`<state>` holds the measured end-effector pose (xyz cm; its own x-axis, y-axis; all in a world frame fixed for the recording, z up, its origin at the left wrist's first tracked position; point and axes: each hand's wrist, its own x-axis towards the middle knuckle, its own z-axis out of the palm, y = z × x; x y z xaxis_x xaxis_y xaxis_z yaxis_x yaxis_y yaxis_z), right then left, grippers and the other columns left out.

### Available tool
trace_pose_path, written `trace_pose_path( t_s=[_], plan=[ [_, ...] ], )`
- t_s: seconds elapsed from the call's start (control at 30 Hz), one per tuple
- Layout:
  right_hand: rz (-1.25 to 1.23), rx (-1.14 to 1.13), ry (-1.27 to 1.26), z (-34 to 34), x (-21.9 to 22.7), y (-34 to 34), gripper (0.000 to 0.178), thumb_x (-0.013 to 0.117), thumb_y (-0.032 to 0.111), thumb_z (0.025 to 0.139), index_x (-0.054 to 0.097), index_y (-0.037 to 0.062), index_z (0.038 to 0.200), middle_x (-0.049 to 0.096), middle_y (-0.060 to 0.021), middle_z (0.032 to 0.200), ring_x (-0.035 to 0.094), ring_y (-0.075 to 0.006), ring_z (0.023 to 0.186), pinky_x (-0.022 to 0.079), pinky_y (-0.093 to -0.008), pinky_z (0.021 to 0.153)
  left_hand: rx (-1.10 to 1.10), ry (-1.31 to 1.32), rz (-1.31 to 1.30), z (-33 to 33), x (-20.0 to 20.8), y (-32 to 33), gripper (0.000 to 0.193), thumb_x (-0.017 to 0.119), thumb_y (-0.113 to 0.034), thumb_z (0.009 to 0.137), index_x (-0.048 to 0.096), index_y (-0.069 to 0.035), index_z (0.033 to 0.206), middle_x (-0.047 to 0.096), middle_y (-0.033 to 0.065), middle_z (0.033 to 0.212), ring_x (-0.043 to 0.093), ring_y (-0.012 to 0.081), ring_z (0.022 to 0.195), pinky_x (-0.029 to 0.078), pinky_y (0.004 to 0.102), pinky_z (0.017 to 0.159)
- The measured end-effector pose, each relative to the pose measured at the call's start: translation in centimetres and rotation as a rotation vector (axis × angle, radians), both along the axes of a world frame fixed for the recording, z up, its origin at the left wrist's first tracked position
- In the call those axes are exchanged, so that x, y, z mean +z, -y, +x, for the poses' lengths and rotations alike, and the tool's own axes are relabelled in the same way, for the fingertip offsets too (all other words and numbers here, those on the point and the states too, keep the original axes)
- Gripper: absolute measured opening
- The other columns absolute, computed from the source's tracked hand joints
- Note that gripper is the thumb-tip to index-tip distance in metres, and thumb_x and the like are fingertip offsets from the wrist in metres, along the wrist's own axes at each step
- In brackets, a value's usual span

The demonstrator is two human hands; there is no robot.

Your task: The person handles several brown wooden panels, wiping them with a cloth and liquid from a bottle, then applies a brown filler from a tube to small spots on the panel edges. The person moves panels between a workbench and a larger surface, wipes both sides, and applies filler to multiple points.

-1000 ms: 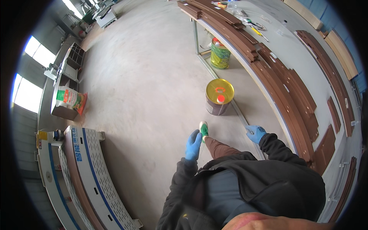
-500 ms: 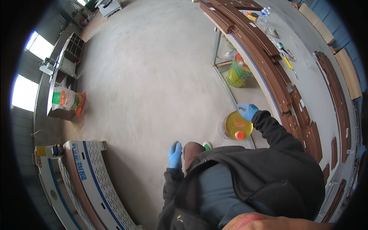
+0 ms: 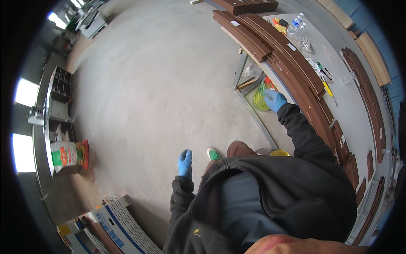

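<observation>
Grey floor (image 3: 148,93), roomy at left; white table (image 3: 352,114), right, edged with brown boards (image 3: 292,70).
Step, judged: walking past; onward movement calls for clearing board edges, metal rail (image 3: 256,113). Green drum (image 3: 258,100): under table edge, partly behind right hand (image 3: 275,100), contact uncertain. Left hand (image 3: 185,164): over floor. Finger closure: cannot tell, either hand.

The blue-gloved hands (image 3: 185,164) hang apart, the right partly hiding a green drum (image 3: 259,98).

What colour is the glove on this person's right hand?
The right hand wears a light blue glove; the head view, the only one, shows it.
</observation>
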<state>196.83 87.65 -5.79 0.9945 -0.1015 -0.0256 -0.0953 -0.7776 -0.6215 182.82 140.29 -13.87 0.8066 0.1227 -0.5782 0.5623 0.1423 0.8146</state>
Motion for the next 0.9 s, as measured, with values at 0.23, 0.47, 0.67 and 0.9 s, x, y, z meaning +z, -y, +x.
trace_pose_path(
  t_s=[0.23,0.47,0.67,0.9],
  plan=[
    [-0.232,-0.107,0.271,16.3,0.9,1.6,0.043,0.070,0.021,0.093,0.066,0.0013,0.130,0.068,-0.0209,0.134,0.066,-0.0400,0.119,0.054,-0.0446,0.102,-0.255,0.142,0.089,23.1,2.5,2.2,0.060,0.068,-0.033,0.104,0.053,0.005,0.148,0.060,0.0175,0.148,0.056,0.0256,0.136,0.043,0.0375,0.116],
    [-0.489,-0.179,0.196,33.8,-0.8,5.7,0.071,0.072,0.042,0.091,0.053,0.0081,0.150,0.047,-0.0193,0.161,0.050,-0.0380,0.142,0.039,-0.0495,0.117,-0.213,-0.132,0.079,35.5,0.3,6.2,0.059,0.072,-0.037,0.101,0.059,0.002,0.144,0.067,0.0089,0.129,0.062,0.0195,0.115,0.051,0.0352,0.095],
    [-0.587,-0.186,-0.046,43.5,-1.8,8.0,0.083,0.073,0.049,0.090,0.044,0.0086,0.157,0.049,-0.0212,0.158,0.051,-0.0394,0.140,0.039,-0.0507,0.117,-0.297,-0.074,0.098,46.4,-0.8,9.0,0.062,0.071,-0.043,0.100,0.057,-0.003,0.146,0.067,0.0089,0.129,0.065,0.0223,0.112,0.051,0.0384,0.094],
    [-0.380,-0.342,-0.102,45.0,-2.7,7.9,0.081,0.075,0.035,0.091,0.040,0.0122,0.160,0.061,-0.0275,0.138,0.059,-0.0436,0.127,0.048,-0.0523,0.108,-0.511,-0.102,0.057,57.3,-2.8,10.4,0.064,0.071,-0.045,0.100,0.058,-0.003,0.146,0.067,0.0083,0.131,0.064,0.0225,0.113,0.051,0.0397,0.093]
  ],
)
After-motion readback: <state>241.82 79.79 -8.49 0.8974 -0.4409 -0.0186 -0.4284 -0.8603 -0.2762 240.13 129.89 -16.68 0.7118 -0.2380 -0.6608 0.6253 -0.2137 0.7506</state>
